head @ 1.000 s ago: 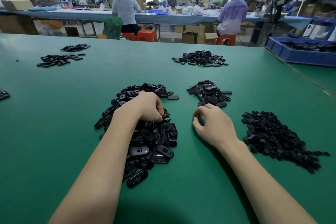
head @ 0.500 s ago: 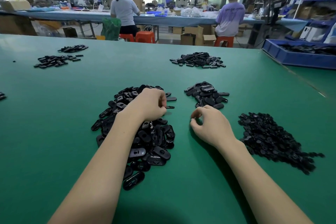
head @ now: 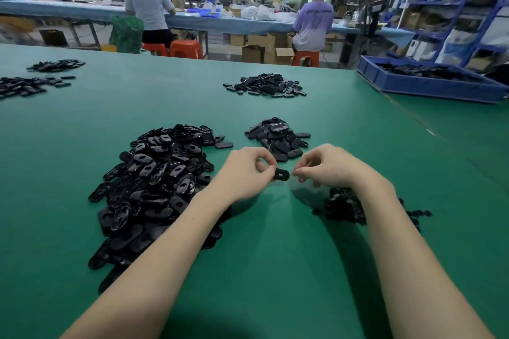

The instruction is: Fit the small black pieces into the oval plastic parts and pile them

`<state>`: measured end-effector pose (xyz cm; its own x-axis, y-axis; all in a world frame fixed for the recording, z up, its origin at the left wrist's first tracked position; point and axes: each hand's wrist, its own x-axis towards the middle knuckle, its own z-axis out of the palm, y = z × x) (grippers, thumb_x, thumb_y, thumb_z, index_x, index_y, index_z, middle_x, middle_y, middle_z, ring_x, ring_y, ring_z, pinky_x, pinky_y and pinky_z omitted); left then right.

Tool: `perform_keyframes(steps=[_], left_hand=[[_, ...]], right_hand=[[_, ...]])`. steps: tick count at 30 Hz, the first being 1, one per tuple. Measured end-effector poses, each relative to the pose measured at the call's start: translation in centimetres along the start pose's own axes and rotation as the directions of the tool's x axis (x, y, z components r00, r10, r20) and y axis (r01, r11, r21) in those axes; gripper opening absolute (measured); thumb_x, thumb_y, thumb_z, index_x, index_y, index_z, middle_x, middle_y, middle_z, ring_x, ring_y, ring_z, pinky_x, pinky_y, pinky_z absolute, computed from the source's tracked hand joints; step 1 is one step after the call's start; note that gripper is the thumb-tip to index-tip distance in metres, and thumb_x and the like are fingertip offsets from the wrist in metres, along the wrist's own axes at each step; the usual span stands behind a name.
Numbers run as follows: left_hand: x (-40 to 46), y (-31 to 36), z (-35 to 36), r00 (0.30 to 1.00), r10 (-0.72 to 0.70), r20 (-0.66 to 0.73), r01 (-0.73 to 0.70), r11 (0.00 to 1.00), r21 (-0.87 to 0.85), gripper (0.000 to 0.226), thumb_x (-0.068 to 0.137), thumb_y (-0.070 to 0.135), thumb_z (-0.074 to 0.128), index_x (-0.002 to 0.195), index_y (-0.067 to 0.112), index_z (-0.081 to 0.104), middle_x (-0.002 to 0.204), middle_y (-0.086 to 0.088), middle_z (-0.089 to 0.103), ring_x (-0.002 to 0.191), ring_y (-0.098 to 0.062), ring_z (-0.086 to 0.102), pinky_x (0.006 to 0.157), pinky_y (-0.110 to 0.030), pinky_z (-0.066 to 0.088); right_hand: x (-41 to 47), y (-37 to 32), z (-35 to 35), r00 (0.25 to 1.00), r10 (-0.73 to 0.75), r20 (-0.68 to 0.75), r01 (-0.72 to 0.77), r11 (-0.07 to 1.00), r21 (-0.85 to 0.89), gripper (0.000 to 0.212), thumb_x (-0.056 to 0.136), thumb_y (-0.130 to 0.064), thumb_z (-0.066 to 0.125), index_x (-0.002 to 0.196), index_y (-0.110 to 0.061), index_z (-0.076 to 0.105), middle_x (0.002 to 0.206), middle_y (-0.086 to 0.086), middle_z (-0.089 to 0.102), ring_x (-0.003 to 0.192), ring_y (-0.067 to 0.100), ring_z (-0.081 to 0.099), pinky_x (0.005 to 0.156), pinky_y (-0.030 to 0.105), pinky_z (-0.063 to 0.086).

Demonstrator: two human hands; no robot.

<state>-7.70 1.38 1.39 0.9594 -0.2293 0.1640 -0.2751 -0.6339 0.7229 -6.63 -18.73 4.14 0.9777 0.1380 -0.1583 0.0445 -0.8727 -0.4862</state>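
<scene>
At the far left edge of the green felt-covered table [head: 68, 173] lie two thin scatters of flat black oval plastic parts [head: 30, 84], well apart from the work area. Nearer, left of centre, sits the big heap of glossy black oval plastic shells [head: 157, 181], many showing a cut-out hole in the face; the left forearm crosses over its right edge. The left hand [head: 242, 173] is raised just above the table, thumb and forefinger curled and pinching the left end of a single black oval plastic part with a hole [head: 281, 174], which hangs between the two hands, clear of the cloth. Behind it, touching neither hand, rests a small mound of matte dark oval parts [head: 278, 139], and farther back a flatter spread of black ovals [head: 265, 85]. The right hand [head: 327, 168] faces the left one, its fingers bent and its fingertips drawn together right at the oval's right end; whether a small black piece is pinched there is too small to tell. Under the right wrist lies the dark pile of tiny black pieces [head: 344, 206]. At the far right a blue plastic tray [head: 429, 85] holds more black parts on the table's edge.
</scene>
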Motion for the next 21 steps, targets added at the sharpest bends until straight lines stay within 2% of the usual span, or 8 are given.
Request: perform_keyframes(steps=[2,4,6,9,13,15,17,21], left_hand=[[-0.2,0.1,0.6,1.000,-0.015,0.016,0.015,0.999,-0.042,0.011,0.092,0.020,0.062,0.089,0.025,0.071,0.066,0.008,0.072,0.065,-0.004,0.066,0.060,-0.009,0.044],[-0.3,0.0,1.0,0.998,-0.041,0.046,0.044,0.996,-0.076,0.012,0.093,0.022,0.060,0.091,0.026,0.071,0.064,0.009,0.073,0.058,0.005,0.060,0.053,-0.005,0.039],[-0.4,0.0,1.1,0.995,-0.065,0.073,0.073,0.992,-0.105,0.014,0.093,0.023,0.059,0.092,0.029,0.071,0.065,0.008,0.073,0.064,0.003,0.064,0.057,-0.010,0.043],[-0.4,0.1,1.2,0.991,-0.095,0.096,0.112,0.977,-0.184,0.014,0.094,0.025,0.059,0.091,0.030,0.072,0.069,0.006,0.073,0.074,-0.009,0.072,0.064,-0.019,0.044],[-0.1,-0.1,1.4,0.984,-0.121,0.130,0.156,0.941,-0.300,0.014,0.094,0.024,0.061,0.090,0.028,0.074,0.073,0.005,0.074,0.072,-0.014,0.072,0.078,-0.032,0.053],[0.0,-0.3,1.5,0.982,-0.121,0.145,0.163,0.930,-0.330,0.014,0.095,0.024,0.061,0.091,0.027,0.074,0.079,0.003,0.076,0.071,-0.014,0.071,0.082,-0.034,0.054],[0.0,-0.3,1.5,0.981,-0.121,0.153,0.168,0.922,-0.350,0.014,0.096,0.023,0.061,0.092,0.027,0.074,0.084,0.002,0.077,0.072,-0.015,0.071,0.083,-0.035,0.054],[-0.1,-0.2,1.4,0.978,-0.137,0.155,0.189,0.896,-0.401,0.014,0.097,0.020,0.060,0.096,0.022,0.073,0.087,0.004,0.078,0.073,-0.014,0.071,0.064,-0.026,0.052]], right_hand=[[-0.4,0.3,-0.6,0.996,0.035,0.076,-0.032,0.998,-0.052,0.010,0.091,-0.029,0.069,0.084,-0.027,0.076,0.083,-0.012,0.078,0.058,0.002,0.064,0.071,0.023,0.053],[-0.7,0.5,-1.1,0.989,0.071,0.129,-0.059,0.994,-0.094,0.007,0.087,-0.031,0.073,0.083,-0.029,0.077,0.086,-0.008,0.079,0.063,0.005,0.065,0.081,0.028,0.054],[-1.0,0.7,-1.5,0.982,0.089,0.166,-0.073,0.992,-0.103,0.003,0.083,-0.032,0.077,0.082,-0.030,0.079,0.089,-0.004,0.079,0.068,0.008,0.066,0.087,0.031,0.055],[-1.4,0.7,-1.8,0.962,0.105,0.254,-0.078,0.990,-0.115,0.007,0.078,-0.031,0.082,0.085,-0.033,0.081,0.096,-0.003,0.079,0.074,0.009,0.065,0.094,0.036,0.055],[-1.7,0.6,-1.9,0.928,0.143,0.345,-0.106,0.987,-0.124,0.017,0.075,-0.023,0.085,0.086,-0.035,0.081,0.114,0.013,0.075,0.080,0.018,0.058,0.089,0.041,0.056],[-1.7,0.5,-1.9,0.925,0.156,0.347,-0.112,0.983,-0.144,0.019,0.073,-0.022,0.087,0.084,-0.036,0.081,0.113,0.015,0.075,0.076,0.019,0.057,0.080,0.033,0.054],[-1.6,0.3,-1.9,0.931,0.165,0.325,-0.110,0.977,-0.182,0.018,0.072,-0.023,0.089,0.078,-0.038,0.080,0.102,0.007,0.078,0.073,0.016,0.058,0.077,0.028,0.052],[-1.7,0.3,-1.8,0.943,0.175,0.285,-0.113,0.969,-0.222,0.015,0.070,-0.029,0.090,0.074,-0.039,0.079,0.099,0.000,0.079,0.075,0.014,0.061,0.088,0.033,0.057]])
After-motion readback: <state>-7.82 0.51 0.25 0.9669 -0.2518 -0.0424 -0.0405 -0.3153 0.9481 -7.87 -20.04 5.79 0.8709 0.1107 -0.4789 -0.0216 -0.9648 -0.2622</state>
